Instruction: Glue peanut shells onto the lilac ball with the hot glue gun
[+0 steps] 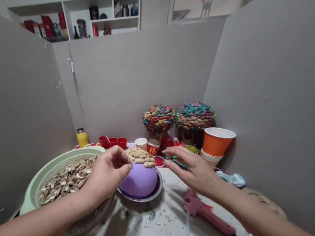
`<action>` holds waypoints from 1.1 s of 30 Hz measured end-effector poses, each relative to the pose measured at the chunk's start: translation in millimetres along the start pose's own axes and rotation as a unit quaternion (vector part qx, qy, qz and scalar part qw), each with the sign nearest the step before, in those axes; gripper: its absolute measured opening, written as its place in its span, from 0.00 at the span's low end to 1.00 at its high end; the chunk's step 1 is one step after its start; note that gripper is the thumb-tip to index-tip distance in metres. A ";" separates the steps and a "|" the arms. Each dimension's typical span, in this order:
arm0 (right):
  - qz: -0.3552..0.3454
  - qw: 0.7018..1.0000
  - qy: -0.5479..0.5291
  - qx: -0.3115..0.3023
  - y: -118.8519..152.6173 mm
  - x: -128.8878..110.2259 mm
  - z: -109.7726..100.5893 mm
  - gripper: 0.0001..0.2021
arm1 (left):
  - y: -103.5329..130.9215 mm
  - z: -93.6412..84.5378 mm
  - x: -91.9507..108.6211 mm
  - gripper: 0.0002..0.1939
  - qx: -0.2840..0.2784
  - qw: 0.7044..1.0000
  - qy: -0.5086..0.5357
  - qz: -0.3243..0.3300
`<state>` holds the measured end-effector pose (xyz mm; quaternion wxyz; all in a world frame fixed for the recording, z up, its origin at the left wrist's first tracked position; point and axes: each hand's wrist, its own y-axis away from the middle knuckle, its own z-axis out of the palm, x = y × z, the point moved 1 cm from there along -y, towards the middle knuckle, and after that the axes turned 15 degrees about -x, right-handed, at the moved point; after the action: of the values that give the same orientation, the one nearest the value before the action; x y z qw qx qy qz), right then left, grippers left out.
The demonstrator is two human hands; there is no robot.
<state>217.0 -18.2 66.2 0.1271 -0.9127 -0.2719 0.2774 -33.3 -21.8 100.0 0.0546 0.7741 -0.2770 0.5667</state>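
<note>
A purple ball (140,181) sits in a round metal bowl (160,188), its top covered with peanut shells (140,156). My left hand (110,171) is at the ball's upper left, thumb and forefinger pinched together at the edge of the shells; whatever is between the fingertips is too small to make out. To the right of the ball, my right hand (195,168) hovers with its fingers apart and nothing in them. Below it a pink glue gun (206,211) lies on the table with a clear glue stick beside its front end.
A green colander (32,193) of shells stands left. Behind are red cups (113,142), a yellow bottle (82,138), two colourful shell-covered domes (159,118) and orange paper buckets (218,141). Grey partitions (142,67) enclose the table, which has scattered bits at its front.
</note>
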 end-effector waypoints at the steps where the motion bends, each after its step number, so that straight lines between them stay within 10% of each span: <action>1: -0.014 1.000 -0.008 0.005 -12.7 -0.2 5.0 0.16 | -3.8 2.3 -1.5 0.08 0.004 1.000 -0.010 0.004; 9: -0.050 0.995 -0.067 -0.061 -63.0 15.6 41.5 0.27 | -11.7 5.3 -7.4 0.04 0.000 0.995 -0.099 0.026; 33: -0.054 0.984 -0.151 -0.081 -55.6 14.8 53.3 0.26 | -20.3 21.6 -22.4 0.07 0.023 0.977 -0.205 0.056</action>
<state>172.9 40.1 37.7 0.0244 -0.8515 -0.3582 0.3822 -9.6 -5.1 76.7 -0.0532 0.8580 -0.3124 0.4043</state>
